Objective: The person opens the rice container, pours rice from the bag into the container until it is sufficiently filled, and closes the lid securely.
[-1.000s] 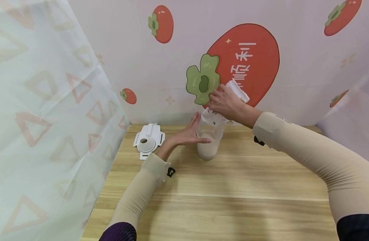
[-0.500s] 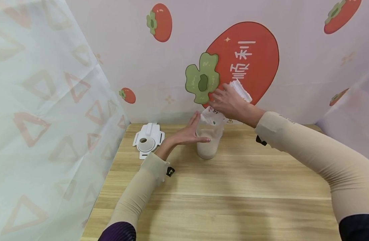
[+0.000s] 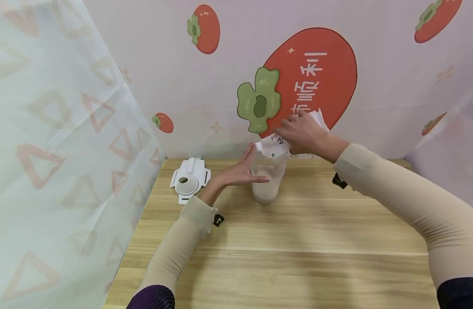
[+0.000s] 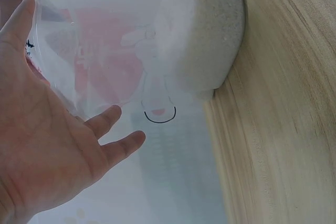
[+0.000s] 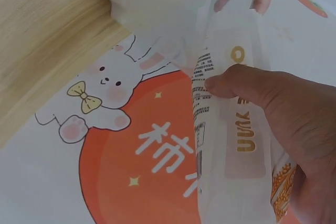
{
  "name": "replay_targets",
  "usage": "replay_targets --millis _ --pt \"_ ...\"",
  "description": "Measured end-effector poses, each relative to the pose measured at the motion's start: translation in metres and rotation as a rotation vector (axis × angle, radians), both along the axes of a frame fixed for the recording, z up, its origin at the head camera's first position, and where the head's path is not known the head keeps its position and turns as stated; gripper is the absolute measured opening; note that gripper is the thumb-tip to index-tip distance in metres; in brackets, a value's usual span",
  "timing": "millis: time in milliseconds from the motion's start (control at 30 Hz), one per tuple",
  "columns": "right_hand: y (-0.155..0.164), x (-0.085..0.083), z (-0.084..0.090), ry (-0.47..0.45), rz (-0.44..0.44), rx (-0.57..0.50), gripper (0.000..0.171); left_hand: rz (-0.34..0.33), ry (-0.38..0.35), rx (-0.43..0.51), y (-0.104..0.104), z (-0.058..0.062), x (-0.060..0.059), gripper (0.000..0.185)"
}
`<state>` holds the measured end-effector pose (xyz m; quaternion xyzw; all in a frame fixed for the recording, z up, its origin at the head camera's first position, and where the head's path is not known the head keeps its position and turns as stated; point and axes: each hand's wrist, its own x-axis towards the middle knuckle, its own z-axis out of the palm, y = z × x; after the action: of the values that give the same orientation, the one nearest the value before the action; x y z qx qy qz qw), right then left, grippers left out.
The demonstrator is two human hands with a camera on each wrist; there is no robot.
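Observation:
A clear plastic cup (image 3: 268,182) stands on the wooden table (image 3: 283,240), partly filled with pale grains (image 4: 207,40). My left hand (image 3: 242,169) rests against the cup's left side with straight fingers (image 4: 113,135). My right hand (image 3: 302,133) grips a white printed plastic bag (image 3: 277,145) and holds it tilted over the cup's mouth. In the right wrist view the thumb (image 5: 247,85) presses the bag (image 5: 231,145), which shows a barcode and printed letters.
A white flat lid with a round hole (image 3: 190,180) lies on the table to the left of the cup. A wall with persimmon pictures (image 3: 313,81) stands right behind the cup. A thin curtain (image 3: 59,141) hangs on the left.
My right hand has moved a little down and to the right, and the bag lies flatter over the cup. The left hand and the cup have stayed in place.

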<state>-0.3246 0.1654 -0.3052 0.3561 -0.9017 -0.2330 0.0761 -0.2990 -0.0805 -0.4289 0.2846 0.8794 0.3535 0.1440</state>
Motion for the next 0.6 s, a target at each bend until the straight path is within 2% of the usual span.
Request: replay_targets --millis 600 --pt "0.027 -0.006 -0.014 -0.167 -0.123 -0.233 0.080 -0.004 0.009 0.006 -0.001 0.001 0.001 0.129"
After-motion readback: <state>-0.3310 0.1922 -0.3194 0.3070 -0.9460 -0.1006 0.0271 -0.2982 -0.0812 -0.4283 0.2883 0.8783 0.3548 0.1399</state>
